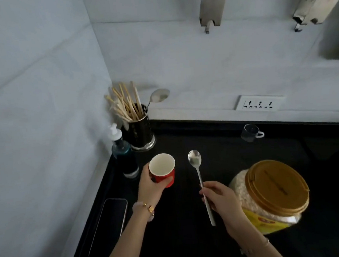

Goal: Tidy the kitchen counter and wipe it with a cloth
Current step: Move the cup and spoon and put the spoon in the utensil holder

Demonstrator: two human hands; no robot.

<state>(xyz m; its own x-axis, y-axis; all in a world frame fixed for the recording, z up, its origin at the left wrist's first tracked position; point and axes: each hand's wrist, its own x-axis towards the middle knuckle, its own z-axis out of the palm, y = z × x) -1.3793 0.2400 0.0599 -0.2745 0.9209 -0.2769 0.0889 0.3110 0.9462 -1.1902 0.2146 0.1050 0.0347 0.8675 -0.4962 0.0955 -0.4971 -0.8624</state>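
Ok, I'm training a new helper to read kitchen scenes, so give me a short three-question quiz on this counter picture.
1. True or false: the left hand holds the red cup.
2. What does the right hand hold? A) a spoon B) a phone C) a bottle
3. Fill in: the phone lies on the counter to the ____ of the left arm.

Key
1. True; its grip wraps the cup's side.
2. A; the spoon points bowl-end away, beside the gold-lidded jar.
3. Left, near the wall.
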